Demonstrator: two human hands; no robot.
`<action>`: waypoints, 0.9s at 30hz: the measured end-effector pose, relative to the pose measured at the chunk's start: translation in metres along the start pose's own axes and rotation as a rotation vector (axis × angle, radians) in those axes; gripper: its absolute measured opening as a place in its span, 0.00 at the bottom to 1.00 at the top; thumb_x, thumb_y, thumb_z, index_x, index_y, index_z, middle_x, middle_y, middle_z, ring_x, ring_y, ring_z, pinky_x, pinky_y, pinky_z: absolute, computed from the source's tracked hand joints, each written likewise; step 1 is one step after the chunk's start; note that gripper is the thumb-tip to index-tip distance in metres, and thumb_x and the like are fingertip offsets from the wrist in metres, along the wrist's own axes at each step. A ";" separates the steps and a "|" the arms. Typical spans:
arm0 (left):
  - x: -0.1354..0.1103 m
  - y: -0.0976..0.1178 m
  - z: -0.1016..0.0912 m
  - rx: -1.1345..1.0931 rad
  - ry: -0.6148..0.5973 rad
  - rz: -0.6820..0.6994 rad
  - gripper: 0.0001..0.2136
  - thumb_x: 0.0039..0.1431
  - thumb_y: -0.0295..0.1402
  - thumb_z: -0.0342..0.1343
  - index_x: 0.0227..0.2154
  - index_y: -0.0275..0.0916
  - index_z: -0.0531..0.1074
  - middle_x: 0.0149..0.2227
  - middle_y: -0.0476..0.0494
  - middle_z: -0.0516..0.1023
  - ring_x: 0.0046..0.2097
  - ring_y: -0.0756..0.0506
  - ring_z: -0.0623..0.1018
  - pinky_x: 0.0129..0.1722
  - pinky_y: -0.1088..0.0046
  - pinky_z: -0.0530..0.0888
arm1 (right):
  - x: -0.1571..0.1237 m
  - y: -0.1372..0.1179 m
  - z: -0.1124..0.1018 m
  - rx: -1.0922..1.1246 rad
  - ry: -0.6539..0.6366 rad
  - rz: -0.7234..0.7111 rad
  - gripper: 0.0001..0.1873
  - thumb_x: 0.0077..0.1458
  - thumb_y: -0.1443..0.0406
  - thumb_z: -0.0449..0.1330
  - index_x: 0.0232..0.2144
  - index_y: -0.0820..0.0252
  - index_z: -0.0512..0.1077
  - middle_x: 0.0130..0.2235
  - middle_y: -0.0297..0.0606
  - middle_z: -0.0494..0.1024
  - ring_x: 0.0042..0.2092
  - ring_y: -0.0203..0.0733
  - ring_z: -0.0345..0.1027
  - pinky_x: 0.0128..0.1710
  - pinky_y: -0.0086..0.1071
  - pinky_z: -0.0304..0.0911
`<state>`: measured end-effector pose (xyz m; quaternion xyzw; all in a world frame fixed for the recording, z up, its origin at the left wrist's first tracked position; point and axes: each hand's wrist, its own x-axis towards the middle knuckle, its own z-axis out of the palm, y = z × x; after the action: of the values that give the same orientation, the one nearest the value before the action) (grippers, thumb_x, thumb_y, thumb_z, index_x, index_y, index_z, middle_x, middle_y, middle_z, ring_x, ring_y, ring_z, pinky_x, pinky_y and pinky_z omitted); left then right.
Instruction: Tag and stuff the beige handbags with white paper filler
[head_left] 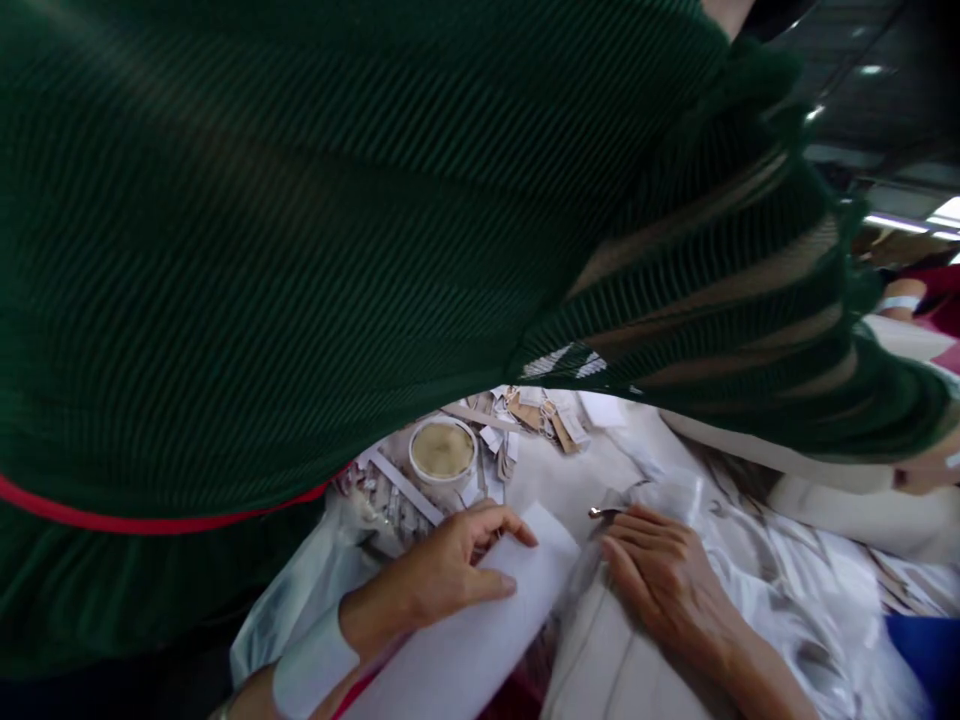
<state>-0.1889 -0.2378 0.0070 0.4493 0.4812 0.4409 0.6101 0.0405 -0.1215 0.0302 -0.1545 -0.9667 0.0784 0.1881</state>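
Note:
My left hand (457, 565), with a white band (315, 660) at the wrist, reaches in from the lower left. Its thumb and index finger are apart and lie over a long white paper-like sheet (457, 640). My right hand (660, 570) is closed around a small metal-tipped tool (598, 512); only the shiny tip shows, so its kind is unclear. Under that hand lies a pale folded cloth (622, 650) with clear plastic (682, 500) around it. Farther back stands a round white tub (443, 450) with something yellowish-beige in it.
Paper and brown tags (551, 415) lie in heaps around the tub. A person in a green ribbed top (337, 250) fills the upper view, one arm stretched right. More plastic-wrapped white goods (810, 590) lie at right, near a blue surface (926, 650).

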 end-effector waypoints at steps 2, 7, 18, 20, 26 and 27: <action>0.004 -0.003 0.006 -0.026 -0.077 0.007 0.20 0.45 0.24 0.59 0.44 0.39 0.73 0.42 0.48 0.72 0.39 0.48 0.71 0.40 0.73 0.65 | 0.000 -0.001 0.000 0.006 -0.004 0.001 0.22 0.66 0.71 0.46 0.20 0.60 0.64 0.22 0.33 0.68 0.26 0.36 0.61 0.35 0.34 0.52; 0.029 -0.019 0.022 -0.003 -0.091 0.075 0.22 0.42 0.24 0.60 0.45 0.39 0.75 0.45 0.46 0.72 0.44 0.45 0.72 0.47 0.69 0.65 | 0.000 -0.001 0.005 -0.015 0.001 -0.007 0.22 0.66 0.70 0.46 0.21 0.60 0.66 0.22 0.33 0.69 0.26 0.37 0.60 0.34 0.34 0.51; 0.087 -0.053 0.044 0.108 -0.118 0.194 0.12 0.44 0.24 0.55 0.35 0.38 0.73 0.36 0.47 0.71 0.41 0.45 0.70 0.43 0.70 0.66 | 0.004 0.003 0.029 -0.226 0.216 -0.026 0.20 0.62 0.70 0.48 0.18 0.58 0.66 0.18 0.31 0.70 0.22 0.35 0.60 0.31 0.35 0.50; 0.098 -0.057 0.044 0.118 -0.136 0.228 0.10 0.44 0.26 0.55 0.32 0.38 0.72 0.34 0.47 0.71 0.40 0.45 0.70 0.42 0.71 0.66 | 0.006 0.011 0.037 -0.287 0.278 -0.078 0.21 0.61 0.69 0.49 0.15 0.58 0.63 0.15 0.31 0.68 0.20 0.34 0.57 0.29 0.35 0.49; 0.116 -0.058 0.046 0.240 -0.055 0.157 0.08 0.44 0.30 0.52 0.30 0.37 0.70 0.30 0.48 0.71 0.35 0.47 0.68 0.38 0.71 0.67 | 0.007 0.017 0.051 -0.357 0.310 -0.093 0.23 0.59 0.66 0.50 0.12 0.58 0.62 0.13 0.30 0.66 0.17 0.33 0.52 0.26 0.35 0.48; 0.119 -0.058 0.047 0.228 -0.027 0.127 0.08 0.43 0.30 0.51 0.29 0.37 0.70 0.30 0.48 0.72 0.35 0.47 0.69 0.38 0.70 0.67 | 0.006 0.016 0.052 -0.359 0.320 -0.081 0.22 0.59 0.66 0.50 0.13 0.58 0.63 0.14 0.31 0.67 0.17 0.34 0.54 0.27 0.35 0.50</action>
<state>-0.1189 -0.1397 -0.0662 0.5511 0.4906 0.4152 0.5322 0.0193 -0.1094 -0.0183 -0.1571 -0.9285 -0.1276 0.3113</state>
